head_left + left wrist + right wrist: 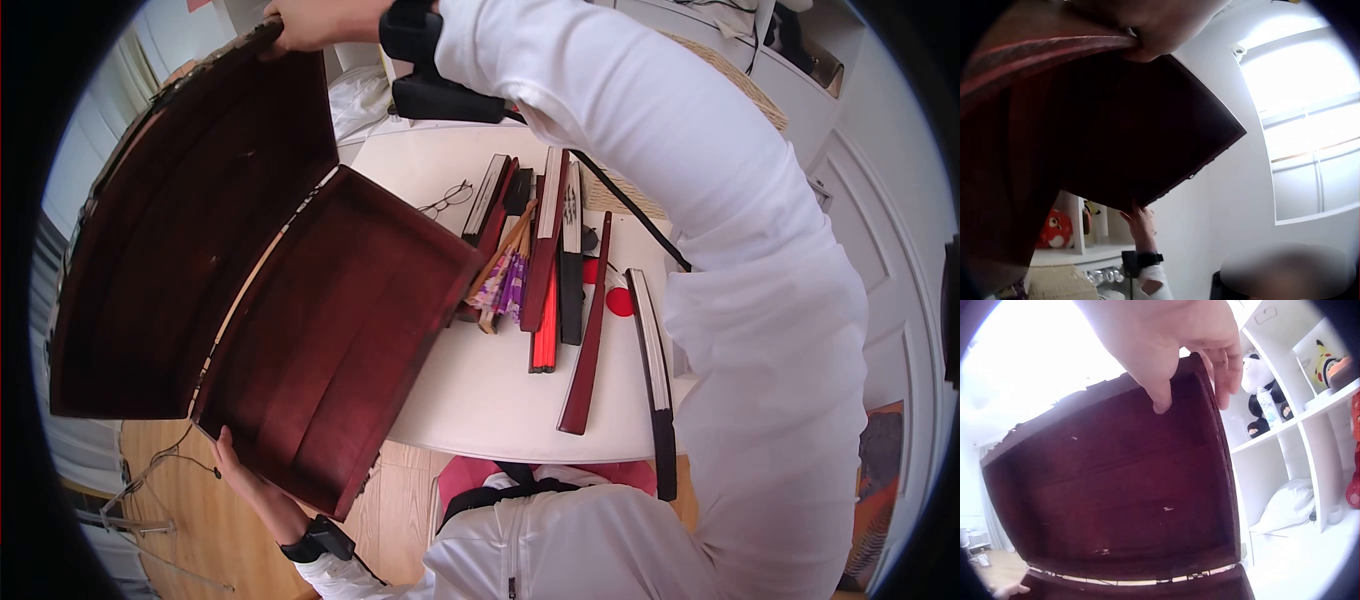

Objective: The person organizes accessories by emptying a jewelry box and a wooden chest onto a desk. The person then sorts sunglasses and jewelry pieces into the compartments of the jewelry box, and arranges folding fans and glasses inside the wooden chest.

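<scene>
A dark red wooden chest (pixel 330 320) hangs tilted at the left edge of the table, its hinged lid (pixel 190 240) swung wide and its inside bare. My right hand (pixel 325 22) grips the lid's far corner, thumb on the inner face and fingers over the outside in the right wrist view. Low on the left, my left hand (pixel 255 480) holds the near wall of the chest, the thumb at the rim and most fingers hidden beneath. In the left wrist view the left hand (pixel 1175 31) shows close up at the rim.
On the white table (pixel 440 410) lie several folded fans, among them a dark red one (pixel 588 340), a black-and-white one (pixel 655 380) and a purple floral one (pixel 505 280). Eyeglasses (pixel 447 200) lie behind them. White shelves (pixel 1272 437) with plush toys stand beyond.
</scene>
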The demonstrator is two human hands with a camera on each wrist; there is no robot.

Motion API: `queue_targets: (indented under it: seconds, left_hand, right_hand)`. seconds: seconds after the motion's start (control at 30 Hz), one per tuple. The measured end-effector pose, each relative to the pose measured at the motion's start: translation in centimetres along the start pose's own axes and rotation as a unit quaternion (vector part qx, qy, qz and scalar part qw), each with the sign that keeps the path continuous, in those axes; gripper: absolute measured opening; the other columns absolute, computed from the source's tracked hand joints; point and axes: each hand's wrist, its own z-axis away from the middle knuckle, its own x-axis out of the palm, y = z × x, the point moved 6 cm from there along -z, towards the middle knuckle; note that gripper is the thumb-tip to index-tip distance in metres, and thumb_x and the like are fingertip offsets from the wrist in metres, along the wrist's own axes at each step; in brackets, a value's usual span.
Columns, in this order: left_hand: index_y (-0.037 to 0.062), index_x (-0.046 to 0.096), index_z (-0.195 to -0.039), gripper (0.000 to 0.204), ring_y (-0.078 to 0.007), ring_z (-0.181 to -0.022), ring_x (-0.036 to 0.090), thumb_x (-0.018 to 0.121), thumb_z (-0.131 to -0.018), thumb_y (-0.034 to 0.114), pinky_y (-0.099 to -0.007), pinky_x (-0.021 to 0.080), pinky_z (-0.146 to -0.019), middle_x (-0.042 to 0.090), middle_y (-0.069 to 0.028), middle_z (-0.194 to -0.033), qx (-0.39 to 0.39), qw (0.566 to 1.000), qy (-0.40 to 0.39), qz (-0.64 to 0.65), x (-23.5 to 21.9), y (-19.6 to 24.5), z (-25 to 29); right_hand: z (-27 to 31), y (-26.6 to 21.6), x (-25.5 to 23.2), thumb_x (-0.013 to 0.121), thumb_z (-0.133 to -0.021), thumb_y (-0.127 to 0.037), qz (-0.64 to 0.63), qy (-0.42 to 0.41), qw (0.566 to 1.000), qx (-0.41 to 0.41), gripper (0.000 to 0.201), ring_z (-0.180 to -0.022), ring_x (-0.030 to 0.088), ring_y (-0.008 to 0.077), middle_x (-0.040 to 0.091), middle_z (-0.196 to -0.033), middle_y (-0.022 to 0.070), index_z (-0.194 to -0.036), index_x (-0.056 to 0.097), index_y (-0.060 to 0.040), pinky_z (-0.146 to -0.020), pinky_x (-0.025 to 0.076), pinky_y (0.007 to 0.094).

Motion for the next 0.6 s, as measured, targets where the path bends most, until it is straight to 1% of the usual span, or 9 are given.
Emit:
queue_targets:
  seconds: [0.1,0.27,0.33,0.37,0.4,0.47,0.53,0.57,0.6]
  left_hand:
    - [0.0050,0.053,-0.117,0.039,-0.0206,-0.103,0.053,0.057,-0.083,0.023,-0.0350,0.041,-0.091,0.055,-0.0070,-0.110,-0.086,0.995,0.023,0.041,1.2,0.3,2.3]
    - [0.0063,0.052,-0.118,0.041,-0.0219,-0.104,0.053,0.060,-0.082,0.025,-0.0350,0.041,-0.093,0.056,-0.0077,-0.113,-0.155,0.982,0.001,0.106,2.6,0.7,4.7]
    - [0.0067,0.052,-0.119,0.041,-0.0225,-0.104,0.054,0.060,-0.082,0.025,-0.0350,0.041,-0.093,0.057,-0.0080,-0.113,-0.171,0.978,0.001,0.117,2.5,0.4,4.9]
    - [0.0070,0.052,-0.118,0.040,-0.0223,-0.103,0.054,0.060,-0.083,0.025,-0.0347,0.042,-0.093,0.057,-0.0076,-0.112,-0.193,0.971,-0.027,0.137,2.6,0.0,4.9]
    - [0.0073,0.053,-0.117,0.039,-0.0222,-0.102,0.055,0.060,-0.083,0.025,-0.0343,0.042,-0.092,0.058,-0.0073,-0.111,-0.210,0.963,-0.054,0.160,3.0,0.0,5.2]
    - [0.0076,0.053,-0.116,0.038,-0.0217,-0.101,0.056,0.059,-0.083,0.024,-0.0343,0.043,-0.092,0.058,-0.0072,-0.110,-0.216,0.963,-0.048,0.157,4.4,1.0,6.7]
    - [0.0080,0.053,-0.115,0.036,-0.0213,-0.101,0.056,0.059,-0.083,0.024,-0.0342,0.043,-0.091,0.059,-0.0072,-0.110,-0.224,0.962,-0.043,0.153,4.8,1.3,7.3]
    - [0.0084,0.053,-0.114,0.035,-0.0207,-0.101,0.056,0.059,-0.083,0.024,-0.0338,0.044,-0.091,0.059,-0.0067,-0.110,-0.229,0.960,-0.053,0.156,4.9,1.3,7.4]
    - [0.0088,0.054,-0.113,0.034,-0.0202,-0.101,0.056,0.059,-0.083,0.024,-0.0335,0.044,-0.091,0.059,-0.0063,-0.110,-0.235,0.957,-0.065,0.157,5.1,1.1,7.4]
  right_hand:
    - [-0.6,1.4,0.0,0.076,-0.068,-0.026,-0.032,0.031,0.990,0.136,0.036,-0.083,0.064,0.0373,0.064,-0.081,0.0270,-0.082,0.066,0.0059,-0.073,0.052,0.0396]
    - [-1.2,4.0,2.3,0.078,-0.067,-0.019,-0.144,-0.022,0.970,0.195,0.031,-0.074,0.066,0.0311,0.066,-0.077,0.0191,-0.082,0.066,0.0057,-0.064,0.053,0.0363]
    - [-0.9,3.9,4.1,0.077,-0.070,-0.016,-0.413,-0.101,0.897,0.121,0.028,-0.072,0.065,0.0263,0.065,-0.077,0.0131,-0.082,0.065,0.0055,-0.063,0.053,0.0362]
    - [0.1,4.2,3.9,0.076,-0.072,-0.015,-0.420,-0.119,0.880,0.185,0.027,-0.071,0.063,0.0221,0.063,-0.077,0.0100,-0.083,0.064,0.0058,-0.062,0.052,0.0348]
    - [1.0,3.9,3.1,0.075,-0.074,-0.018,-0.408,-0.092,0.889,0.189,0.032,-0.073,0.062,0.0212,0.064,-0.080,0.0122,-0.088,0.063,0.0081,-0.065,0.051,0.0332]
    - [1.1,4.0,3.5,0.072,-0.076,-0.024,-0.336,-0.166,0.921,0.105,0.041,-0.078,0.062,0.0224,0.063,-0.083,0.0157,-0.092,0.060,0.0117,-0.068,0.051,0.0332]
    - [1.9,4.5,2.9,0.068,-0.078,-0.030,-0.133,-0.171,0.961,0.174,0.048,-0.085,0.063,0.0261,0.064,-0.089,0.0199,-0.097,0.058,0.0126,-0.072,0.050,0.0343]
    - [1.5,5.8,4.5,0.065,-0.078,-0.030,-0.121,-0.114,0.978,0.129,0.047,-0.090,0.062,0.0331,0.064,-0.095,0.0232,-0.102,0.058,0.0098,-0.076,0.049,0.0372]
    - [1.6,6.6,5.4,0.065,-0.078,-0.030,-0.120,-0.115,0.977,0.130,0.047,-0.090,0.062,0.0331,0.064,-0.095,0.0232,-0.102,0.058,0.0098,-0.076,0.049,0.0372]
